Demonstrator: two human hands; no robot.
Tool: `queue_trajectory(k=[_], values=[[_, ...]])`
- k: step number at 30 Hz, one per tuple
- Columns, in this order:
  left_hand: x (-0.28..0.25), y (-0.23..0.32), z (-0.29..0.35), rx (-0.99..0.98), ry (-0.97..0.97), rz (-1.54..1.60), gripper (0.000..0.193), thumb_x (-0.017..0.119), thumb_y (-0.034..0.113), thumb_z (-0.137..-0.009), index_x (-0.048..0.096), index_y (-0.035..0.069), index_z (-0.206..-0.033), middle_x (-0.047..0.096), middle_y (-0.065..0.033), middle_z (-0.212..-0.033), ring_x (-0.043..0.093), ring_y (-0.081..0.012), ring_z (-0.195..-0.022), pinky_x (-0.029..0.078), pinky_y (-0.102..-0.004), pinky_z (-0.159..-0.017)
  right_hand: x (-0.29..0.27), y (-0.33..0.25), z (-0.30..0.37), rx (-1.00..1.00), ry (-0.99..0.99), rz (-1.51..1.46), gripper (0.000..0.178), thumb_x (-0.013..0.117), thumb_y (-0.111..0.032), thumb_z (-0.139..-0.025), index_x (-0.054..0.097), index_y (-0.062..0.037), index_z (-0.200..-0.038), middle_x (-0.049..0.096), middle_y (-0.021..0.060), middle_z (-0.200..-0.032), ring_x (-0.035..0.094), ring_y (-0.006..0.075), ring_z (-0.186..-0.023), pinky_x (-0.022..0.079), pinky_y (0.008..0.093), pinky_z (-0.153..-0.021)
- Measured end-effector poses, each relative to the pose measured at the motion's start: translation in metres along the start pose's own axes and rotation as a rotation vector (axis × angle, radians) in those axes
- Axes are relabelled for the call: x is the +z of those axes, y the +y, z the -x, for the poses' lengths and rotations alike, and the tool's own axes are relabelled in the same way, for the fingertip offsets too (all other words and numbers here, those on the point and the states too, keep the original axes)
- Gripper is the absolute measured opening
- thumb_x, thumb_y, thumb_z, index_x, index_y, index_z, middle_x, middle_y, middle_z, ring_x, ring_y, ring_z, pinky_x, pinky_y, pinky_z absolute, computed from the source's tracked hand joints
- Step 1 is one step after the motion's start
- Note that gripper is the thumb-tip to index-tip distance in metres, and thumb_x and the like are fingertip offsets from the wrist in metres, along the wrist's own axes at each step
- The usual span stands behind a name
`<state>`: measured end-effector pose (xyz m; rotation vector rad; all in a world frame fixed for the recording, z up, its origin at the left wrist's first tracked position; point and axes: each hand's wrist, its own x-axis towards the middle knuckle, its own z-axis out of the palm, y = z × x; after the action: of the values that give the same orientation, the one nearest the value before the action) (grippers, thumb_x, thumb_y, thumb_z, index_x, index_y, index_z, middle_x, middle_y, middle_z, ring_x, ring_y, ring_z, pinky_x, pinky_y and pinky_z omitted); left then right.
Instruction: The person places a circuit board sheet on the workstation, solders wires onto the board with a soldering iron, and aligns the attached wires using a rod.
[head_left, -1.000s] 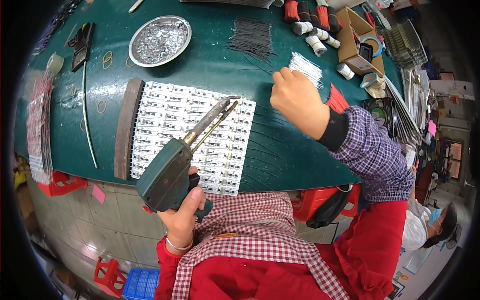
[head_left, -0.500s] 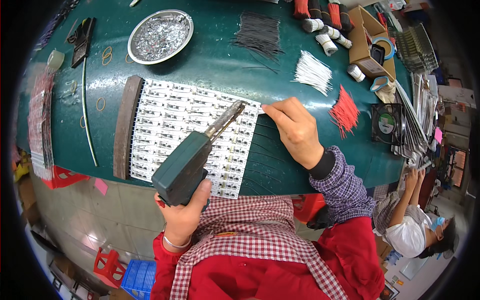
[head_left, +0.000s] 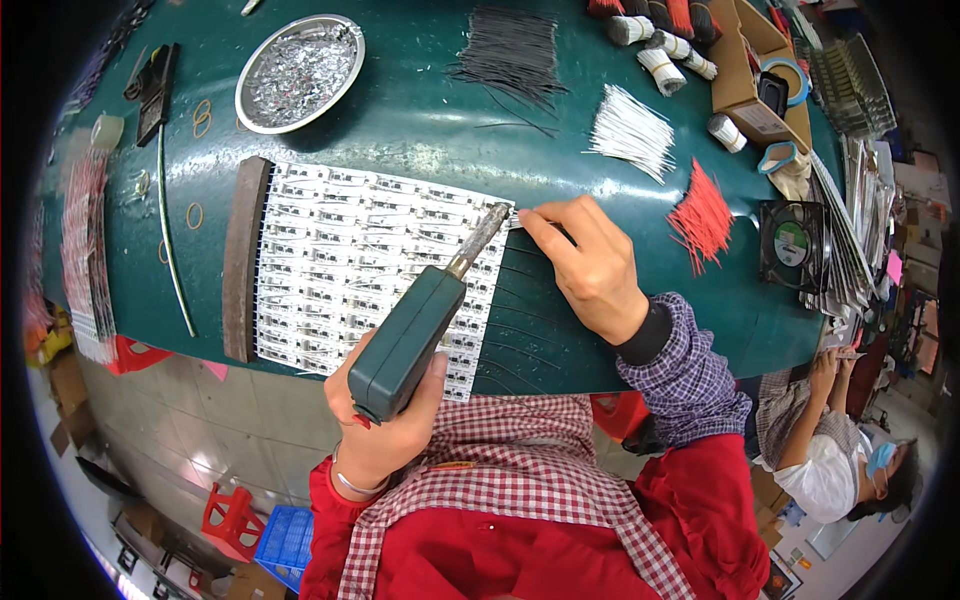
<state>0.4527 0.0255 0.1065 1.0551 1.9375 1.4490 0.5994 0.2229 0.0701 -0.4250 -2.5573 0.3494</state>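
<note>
My left hand [head_left: 385, 430] is wrapped round the handle of a dark green soldering gun [head_left: 408, 340]. The gun's metal barrel slants up and right, its tip at the upper right corner of a panel of white circuit boards [head_left: 350, 240]. Just beside that tip, my right hand [head_left: 595, 270] has thumb and forefinger pinched together at the panel's edge. What they pinch is too small to make out. Thin black wires [head_left: 520, 330] trail rightward from the panel's right edge. A dark bar [head_left: 243, 260] lies along its left edge.
Behind the panel sits a metal bowl [head_left: 243, 100] of silvery scraps. Black wires [head_left: 508, 55], white wires [head_left: 632, 135] and red wires [head_left: 698, 215] lie in piles to its right. Farther right are a cardboard box [head_left: 745, 105] and a fan [head_left: 793, 245]. Another person [head_left: 820, 450] sits at far right.
The soldering gun has swung rightward and its tip has come closer to my right fingertips at the panel's corner. My left hand has moved right with it. My right hand has barely shifted.
</note>
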Motion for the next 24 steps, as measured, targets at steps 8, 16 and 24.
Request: queue_trajectory(k=[8,16,24], values=[[0.0,0.001,0.0,-0.015,-0.011,-0.032,0.016,0.073,-0.003,-0.073,0.068,-0.004,-0.089,0.063,-0.0082,-0.076,0.058,-0.0131,-0.06,0.044,-0.0258,-0.053,0.001,0.001,-0.001,-0.017,-0.01,0.016,0.028,0.064,0.001,-0.071,0.065,0.003,-0.099,0.059,0.0086,-0.088,0.057,0.0213,-0.074,0.05,0.031,-0.061],[-0.001,-0.001,0.0,-0.003,-0.023,-0.053,0.018,0.073,-0.003,-0.073,0.068,-0.004,-0.09,0.063,-0.0083,-0.077,0.058,-0.0126,-0.06,0.044,-0.0251,-0.053,0.001,0.001,-0.003,-0.028,-0.009,0.036,0.027,0.064,0.001,-0.071,0.065,0.0036,-0.097,0.058,0.0079,-0.086,0.057,0.0208,-0.074,0.05,0.0305,-0.061],[-0.005,-0.005,0.016,-0.149,0.067,-0.004,0.021,0.076,0.002,-0.073,0.07,-0.003,-0.092,0.068,-0.0106,-0.078,0.065,-0.0177,-0.061,0.051,-0.0276,-0.056,0.003,0.0,-0.003,-0.027,0.004,0.043,0.026,0.064,0.001,-0.071,0.065,0.0035,-0.096,0.058,0.0078,-0.086,0.057,0.0205,-0.074,0.05,0.0304,-0.061]])
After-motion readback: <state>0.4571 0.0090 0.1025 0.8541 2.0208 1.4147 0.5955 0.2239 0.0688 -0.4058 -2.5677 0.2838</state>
